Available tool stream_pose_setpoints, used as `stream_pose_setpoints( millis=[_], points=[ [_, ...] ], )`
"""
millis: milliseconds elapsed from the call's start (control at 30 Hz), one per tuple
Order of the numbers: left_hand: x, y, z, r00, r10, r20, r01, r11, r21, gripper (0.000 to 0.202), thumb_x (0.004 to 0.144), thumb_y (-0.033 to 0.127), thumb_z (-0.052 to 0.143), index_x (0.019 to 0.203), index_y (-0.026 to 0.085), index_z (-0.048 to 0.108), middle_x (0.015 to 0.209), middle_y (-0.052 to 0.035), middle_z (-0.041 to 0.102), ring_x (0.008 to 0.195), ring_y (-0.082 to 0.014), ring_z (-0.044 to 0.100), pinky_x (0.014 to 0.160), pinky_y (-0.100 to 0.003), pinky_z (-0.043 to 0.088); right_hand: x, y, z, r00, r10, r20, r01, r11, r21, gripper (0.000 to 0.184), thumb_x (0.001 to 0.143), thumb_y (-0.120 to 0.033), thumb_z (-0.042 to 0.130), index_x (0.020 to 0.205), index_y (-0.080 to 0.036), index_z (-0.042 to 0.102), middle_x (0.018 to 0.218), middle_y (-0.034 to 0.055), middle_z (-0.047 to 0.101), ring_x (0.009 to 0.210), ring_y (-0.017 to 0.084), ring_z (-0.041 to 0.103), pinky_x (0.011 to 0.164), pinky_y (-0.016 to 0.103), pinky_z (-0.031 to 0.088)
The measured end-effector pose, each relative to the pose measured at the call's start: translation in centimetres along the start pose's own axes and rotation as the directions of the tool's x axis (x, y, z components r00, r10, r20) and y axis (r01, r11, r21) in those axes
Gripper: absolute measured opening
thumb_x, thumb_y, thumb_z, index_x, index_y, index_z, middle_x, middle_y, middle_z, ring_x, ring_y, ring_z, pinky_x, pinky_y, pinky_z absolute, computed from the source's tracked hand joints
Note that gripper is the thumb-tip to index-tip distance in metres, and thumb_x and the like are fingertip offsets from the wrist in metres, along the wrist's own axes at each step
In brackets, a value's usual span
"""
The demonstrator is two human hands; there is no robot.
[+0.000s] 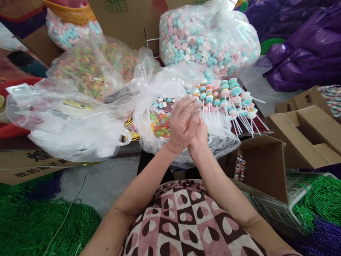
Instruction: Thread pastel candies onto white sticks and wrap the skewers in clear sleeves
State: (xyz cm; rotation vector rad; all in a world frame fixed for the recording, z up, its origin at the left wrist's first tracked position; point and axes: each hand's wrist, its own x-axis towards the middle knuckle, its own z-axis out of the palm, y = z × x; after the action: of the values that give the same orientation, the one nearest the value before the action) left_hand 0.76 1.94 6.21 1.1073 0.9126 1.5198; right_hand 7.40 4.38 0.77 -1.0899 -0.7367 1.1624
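My left hand [183,122] and my right hand [200,133] are pressed together over the front of the worktable, fingers curled against each other. A small white bit shows near the fingertips; whatever lies between the palms is hidden. Just left of them, colourful ring-shaped gummies [161,123] lie in an opened clear plastic bag. Behind those are loose blue, white and pink marshmallow discs [163,102]. Right of my hands, many marshmallow skewers [231,94] on white sticks are piled, sticks pointing toward me.
A large bag of marshmallows [207,39] stands behind, and a bag of gummies [98,67] at back left. Crumpled clear plastic [87,131] covers the left side. Cardboard boxes [266,167] stand at right. Green cords [50,213] lie at lower left; purple bundles [306,49] at upper right.
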Motion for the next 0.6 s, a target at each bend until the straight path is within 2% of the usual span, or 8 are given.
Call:
stream_pose_setpoints(
  millis=[67,100,167,233,333,400,500,600],
  points=[
    [0.1,-0.2,-0.5,0.977,0.198,0.082,-0.208,0.967,0.146,0.014,0.088,0.024,0.063,0.098,0.027,0.072,0.121,-0.0028,0.068,0.128,-0.0201,0.052,0.113,-0.035,0.035,-0.5,-1.9,-1.8,0.999,0.022,-0.028,-0.018,0.989,0.145,0.034,0.099,-0.036,0.028,0.094,-0.024,0.060,0.097,0.0059,0.072,0.119,0.016,0.063,0.103,0.041,0.052],
    [0.2,-0.5,-0.7,0.972,0.218,0.090,-0.231,0.954,0.191,0.015,0.089,0.025,0.062,0.099,0.027,0.072,0.117,-0.0031,0.068,0.124,-0.0203,0.054,0.111,-0.035,0.036,-1.0,-2.8,-3.0,0.998,0.063,-0.030,-0.051,0.954,0.295,0.031,0.098,-0.033,0.032,0.092,-0.024,0.061,0.096,0.0056,0.073,0.118,0.017,0.064,0.103,0.042,0.052],
    [0.3,-1.2,-0.9,0.977,0.165,0.132,-0.198,0.934,0.297,0.013,0.088,0.025,0.062,0.095,0.026,0.073,0.104,-0.0041,0.069,0.112,-0.0212,0.059,0.105,-0.035,0.039,-2.1,-4.3,-5.4,0.992,0.123,-0.015,-0.102,0.880,0.463,0.029,0.097,-0.028,0.038,0.091,-0.024,0.065,0.096,0.0041,0.073,0.114,0.016,0.066,0.100,0.040,0.054],
    [0.2,-2.2,-0.9,0.959,0.082,0.270,-0.207,0.854,0.476,0.011,0.085,0.023,0.064,0.088,0.025,0.074,0.093,-0.0053,0.069,0.102,-0.0229,0.060,0.101,-0.036,0.040,-3.6,-5.0,-8.0,0.988,0.150,-0.034,-0.115,0.868,0.483,0.031,0.097,-0.028,0.039,0.087,-0.023,0.068,0.097,0.0039,0.074,0.109,0.015,0.068,0.097,0.035,0.056],
    [-0.2,-4.2,-0.5,0.870,-0.066,0.489,-0.357,0.599,0.717,0.012,0.086,0.025,0.063,0.081,0.023,0.074,0.088,-0.0081,0.067,0.098,-0.0266,0.056,0.097,-0.042,0.037,-5.6,-4.8,-11.4,0.988,0.145,-0.052,-0.106,0.886,0.452,0.026,0.095,-0.028,0.046,0.087,-0.025,0.071,0.096,0.0036,0.074,0.105,0.015,0.070,0.092,0.033,0.058],
    [-0.4,-5.4,0.0,0.811,-0.139,0.568,-0.461,0.445,0.768,0.015,0.087,0.029,0.062,0.080,0.022,0.074,0.091,-0.0106,0.066,0.100,-0.0288,0.054,0.095,-0.045,0.036,-6.6,-4.1,-12.9,0.986,0.153,-0.060,-0.111,0.889,0.444,0.021,0.092,-0.027,0.052,0.087,-0.025,0.072,0.093,0.0034,0.075,0.101,0.015,0.071,0.089,0.033,0.060],
    [-0.4,-6.7,0.7,0.780,-0.189,0.596,-0.519,0.337,0.786,0.015,0.086,0.031,0.063,0.083,0.021,0.074,0.096,-0.0126,0.066,0.102,-0.0305,0.053,0.093,-0.046,0.034,-7.3,-3.5,-13.7,0.977,0.199,-0.079,-0.138,0.866,0.480,0.019,0.091,-0.024,0.053,0.087,-0.023,0.072,0.090,0.0036,0.075,0.096,0.015,0.072,0.084,0.033,0.061],
    [0.1,-7.3,1.0,0.812,-0.208,0.545,-0.455,0.360,0.815,0.015,0.087,0.030,0.063,0.081,0.021,0.074,0.092,-0.0110,0.067,0.098,-0.0297,0.055,0.093,-0.046,0.033,-7.5,-3.6,-13.2,0.963,0.258,-0.076,-0.178,0.822,0.541,0.023,0.092,-0.023,0.050,0.085,-0.022,0.072,0.088,0.0037,0.075,0.092,0.014,0.073,0.081,0.030,0.062]
  ],
)
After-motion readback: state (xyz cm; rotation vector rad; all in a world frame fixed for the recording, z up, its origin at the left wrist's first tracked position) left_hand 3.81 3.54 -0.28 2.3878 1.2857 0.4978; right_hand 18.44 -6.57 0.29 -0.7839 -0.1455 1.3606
